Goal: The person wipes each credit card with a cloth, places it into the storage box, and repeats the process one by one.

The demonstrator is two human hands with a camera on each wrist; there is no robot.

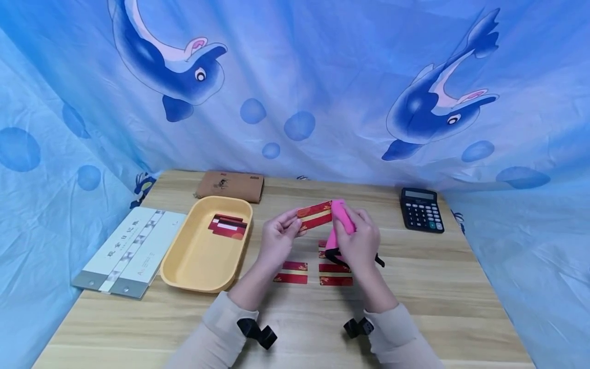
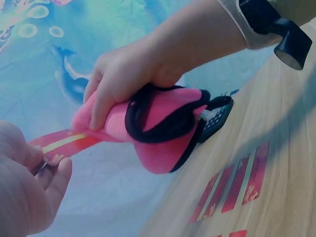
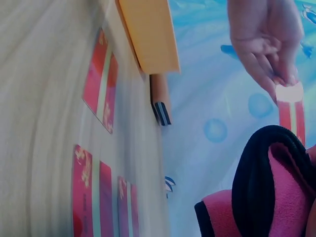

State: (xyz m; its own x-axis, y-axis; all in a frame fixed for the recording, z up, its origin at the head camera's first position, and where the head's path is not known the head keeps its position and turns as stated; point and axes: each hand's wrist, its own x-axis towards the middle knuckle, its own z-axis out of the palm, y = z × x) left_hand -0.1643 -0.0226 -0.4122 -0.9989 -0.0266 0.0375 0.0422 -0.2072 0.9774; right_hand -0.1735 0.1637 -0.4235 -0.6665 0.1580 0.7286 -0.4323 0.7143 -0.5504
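A red card with a gold stripe [image 1: 315, 215] is raised above the table. My left hand [image 1: 278, 236] pinches it by its left end, thumb against fingers. My right hand [image 1: 359, 241] grips a pink cloth with black edging [image 2: 157, 157], bunched up, its folded part against the card's right end, which it hides. In the left wrist view the cloth's black-edged part hangs loose below the fingers. Beneath the hands lie similar cards: one at the left [image 1: 291, 272], one at the right [image 1: 335, 281], and another [image 1: 322, 249] behind it, partly covered by the cloth.
A yellow tray [image 1: 193, 256] with several dark red cards [image 1: 228, 226] stands left of the hands. Beside it lies a white and grey notebook [image 1: 131, 251]. A brown wallet [image 1: 235, 187] sits at the back edge, and a black calculator [image 1: 421, 210] at the back right.
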